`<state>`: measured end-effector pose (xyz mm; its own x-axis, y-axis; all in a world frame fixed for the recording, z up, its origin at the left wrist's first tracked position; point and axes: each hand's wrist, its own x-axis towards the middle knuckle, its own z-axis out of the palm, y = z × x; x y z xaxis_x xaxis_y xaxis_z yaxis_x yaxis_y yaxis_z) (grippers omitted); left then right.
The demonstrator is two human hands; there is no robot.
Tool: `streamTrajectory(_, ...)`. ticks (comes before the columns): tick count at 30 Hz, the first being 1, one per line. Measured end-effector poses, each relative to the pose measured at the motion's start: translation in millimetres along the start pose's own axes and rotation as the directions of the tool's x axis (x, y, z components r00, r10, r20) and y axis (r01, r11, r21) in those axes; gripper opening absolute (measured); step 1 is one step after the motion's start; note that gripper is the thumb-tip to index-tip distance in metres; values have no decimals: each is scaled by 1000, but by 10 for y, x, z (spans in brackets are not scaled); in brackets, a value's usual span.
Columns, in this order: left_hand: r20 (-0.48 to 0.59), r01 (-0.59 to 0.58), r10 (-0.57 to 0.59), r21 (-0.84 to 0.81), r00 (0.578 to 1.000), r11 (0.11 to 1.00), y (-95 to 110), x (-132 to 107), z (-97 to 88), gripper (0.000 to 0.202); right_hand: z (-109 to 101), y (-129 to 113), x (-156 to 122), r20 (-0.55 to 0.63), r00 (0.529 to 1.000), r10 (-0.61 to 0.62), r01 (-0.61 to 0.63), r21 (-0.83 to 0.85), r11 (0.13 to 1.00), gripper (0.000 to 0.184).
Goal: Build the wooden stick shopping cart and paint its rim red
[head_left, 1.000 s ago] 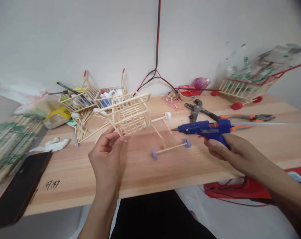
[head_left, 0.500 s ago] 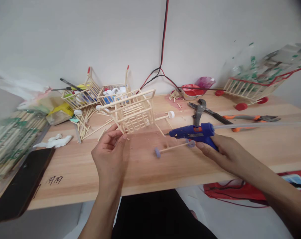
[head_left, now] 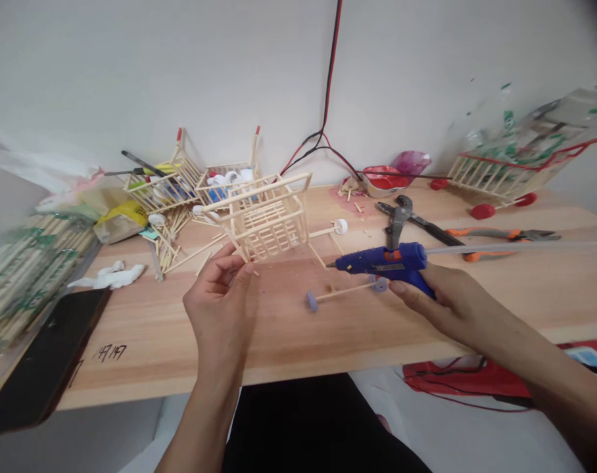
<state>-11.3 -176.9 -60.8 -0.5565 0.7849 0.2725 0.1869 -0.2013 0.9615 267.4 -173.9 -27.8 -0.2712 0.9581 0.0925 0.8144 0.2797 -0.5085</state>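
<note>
My left hand [head_left: 222,286] pinches a corner of a small cart [head_left: 273,226] built from thin wooden sticks, tilted above the table. Two stick legs stick out from the cart's right side. In my right hand [head_left: 444,295] is a blue hot glue gun [head_left: 387,259], its nozzle pointing left at the end of one leg; whether it touches cannot be made out. Below the nozzle lies a stick axle [head_left: 345,292] with a bluish wheel at each end. Behind the cart's legs is a white wheel [head_left: 340,226] on another stick.
Two stick carts [head_left: 167,187] filled with caps stand at the back left, by loose sticks [head_left: 167,246]. Pliers [head_left: 505,234], a wrench [head_left: 401,220] and a red-stained bowl [head_left: 383,180] lie right. A red-wheeled cart [head_left: 498,177] holds bottles. A phone [head_left: 47,361] lies front left.
The view has shifted slightly, so everything sits a little differently in the picture. Both hands keep their grips, and the glue gun's nozzle stays at the cart's leg.
</note>
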Motion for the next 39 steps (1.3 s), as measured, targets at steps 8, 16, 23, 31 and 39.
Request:
streamTrajectory(8, 5, 0, 0, -1, 1000, 1000, -3, -4, -12, 14, 19, 7, 16, -31, 999, -24, 24, -13, 1000, 43)
streamTrajectory(16, 13, -9, 9, -17, 1000, 1000, -6, 4, -17, 14, 18, -29, 48, -44, 997, -59, 57, -30, 998, 43)
streamTrajectory(23, 14, 8, -7, -16, 1000, 1000, 4, 0, -20, 15, -12, -72, 74, -17, 999, -43, 42, -30, 999, 44)
streamTrajectory(31, 19, 13, -12, -30, 1000, 999, -28, 7, -32, 16, 1, -42, 75, -31, 997, -64, 62, -63, 996, 42)
streamTrajectory(39, 8, 4, -3, -24, 1000, 1000, -15, 10, -26, 14, -35, -75, 20, -2, 1000, -27, 27, -66, 997, 42)
